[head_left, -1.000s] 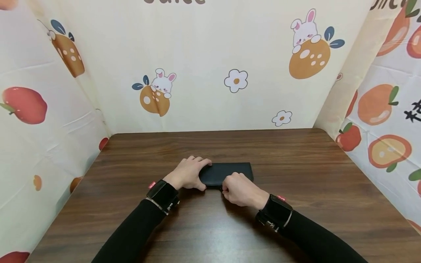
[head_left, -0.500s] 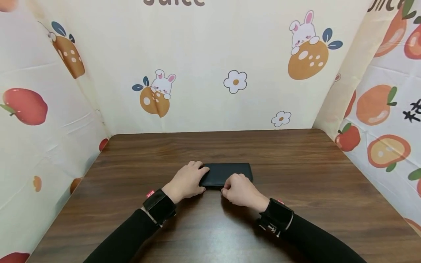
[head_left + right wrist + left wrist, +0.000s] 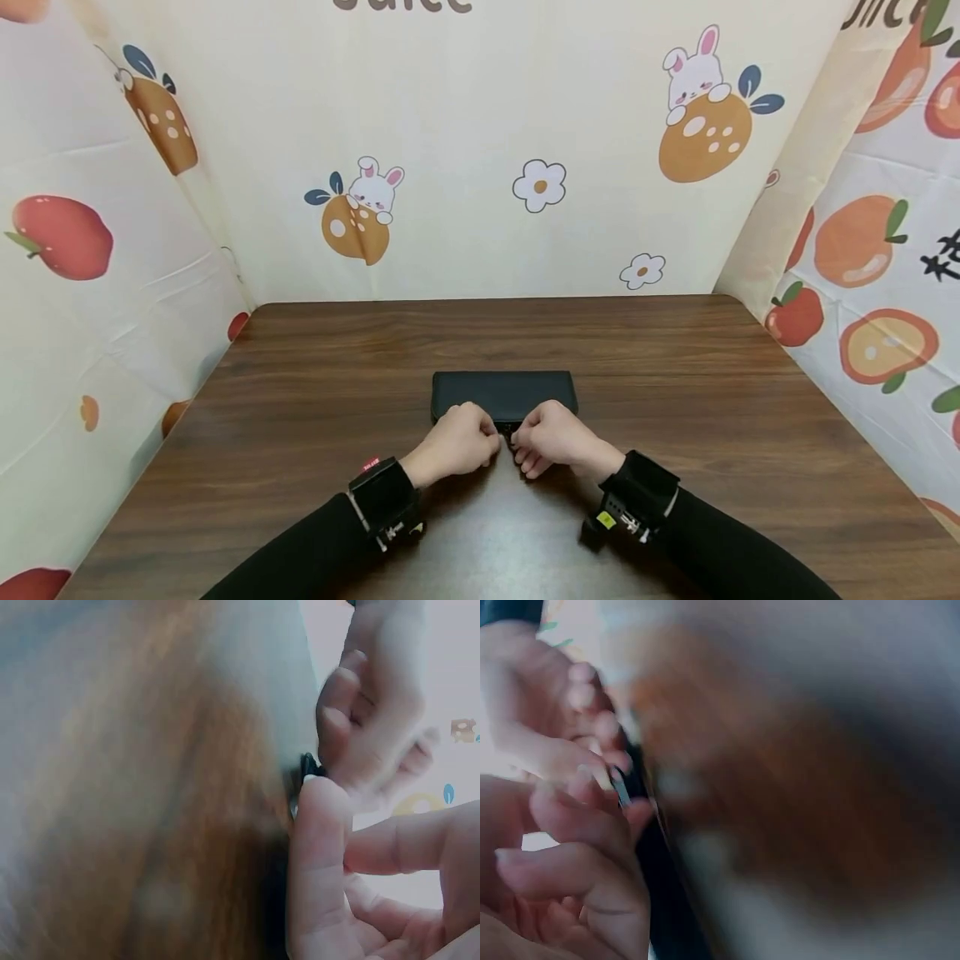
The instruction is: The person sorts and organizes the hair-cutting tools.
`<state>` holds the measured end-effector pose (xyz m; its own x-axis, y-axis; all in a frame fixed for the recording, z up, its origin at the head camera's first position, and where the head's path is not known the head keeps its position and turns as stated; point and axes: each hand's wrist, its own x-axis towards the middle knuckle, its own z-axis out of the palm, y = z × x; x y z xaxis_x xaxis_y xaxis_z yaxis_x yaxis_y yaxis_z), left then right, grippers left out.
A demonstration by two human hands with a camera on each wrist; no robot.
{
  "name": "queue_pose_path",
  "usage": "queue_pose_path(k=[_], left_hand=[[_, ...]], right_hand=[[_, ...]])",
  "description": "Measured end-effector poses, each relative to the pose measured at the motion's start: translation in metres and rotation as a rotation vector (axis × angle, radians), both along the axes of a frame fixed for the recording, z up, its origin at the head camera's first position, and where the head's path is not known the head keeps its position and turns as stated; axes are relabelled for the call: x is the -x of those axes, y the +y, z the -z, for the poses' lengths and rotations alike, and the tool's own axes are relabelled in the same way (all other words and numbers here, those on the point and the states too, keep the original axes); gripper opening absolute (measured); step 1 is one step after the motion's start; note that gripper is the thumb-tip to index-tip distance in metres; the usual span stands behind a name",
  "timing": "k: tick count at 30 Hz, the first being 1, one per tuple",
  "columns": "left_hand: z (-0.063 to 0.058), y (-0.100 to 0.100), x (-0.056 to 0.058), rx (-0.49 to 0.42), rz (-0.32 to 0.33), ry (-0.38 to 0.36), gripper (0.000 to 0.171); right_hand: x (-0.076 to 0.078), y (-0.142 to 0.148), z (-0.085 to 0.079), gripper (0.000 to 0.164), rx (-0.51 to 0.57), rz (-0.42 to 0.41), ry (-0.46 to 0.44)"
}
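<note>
A flat black zip case, rectangular with rounded corners, lies on the wooden table in the head view. My left hand is at its front edge, fingers curled, thumb and index fingertips together at the middle. Beside it my right hand pinches at the same spot, its other fingers curled below. A small dark zipper pull shows between the fingertips in the left wrist view. The right wrist view has the dark pull at both hands' fingertips. My fingers hide most of it.
The brown wooden table extends around the case on all sides. A cream cloth backdrop with printed rabbits and flowers stands along its far edge. Fruit-printed white cloths hang at both sides.
My left hand has left the case's left end and moved right and nearer to me, to the front edge beside my right hand. The right hand stays at about the same place; the case lies still.
</note>
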<state>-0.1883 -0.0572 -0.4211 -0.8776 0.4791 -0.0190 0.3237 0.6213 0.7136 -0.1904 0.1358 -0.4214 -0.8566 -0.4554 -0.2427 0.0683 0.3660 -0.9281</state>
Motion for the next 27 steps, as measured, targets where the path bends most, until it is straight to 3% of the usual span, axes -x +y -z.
queue_pose_path(k=[4,8,10,15,27], left_hand=[[0.003,0.007,0.000,-0.229,-0.125,-0.288,0.024],[0.006,0.014,-0.002,-0.357,-0.216,-0.471,0.026],[0.009,0.018,-0.003,-0.383,-0.251,-0.506,0.026],[0.014,0.021,-0.004,-0.425,-0.301,-0.516,0.029],[0.016,0.023,-0.003,-0.480,-0.336,-0.574,0.026]], right_hand=[[-0.001,-0.002,0.001,0.019,0.076,0.027,-0.093],[-0.001,-0.002,0.002,0.019,0.131,0.040,-0.159],[-0.001,-0.002,0.003,0.019,0.146,0.034,-0.173],[-0.002,-0.001,0.002,0.019,0.128,0.014,-0.140],[-0.001,-0.003,-0.007,0.016,-0.201,-0.059,0.234]])
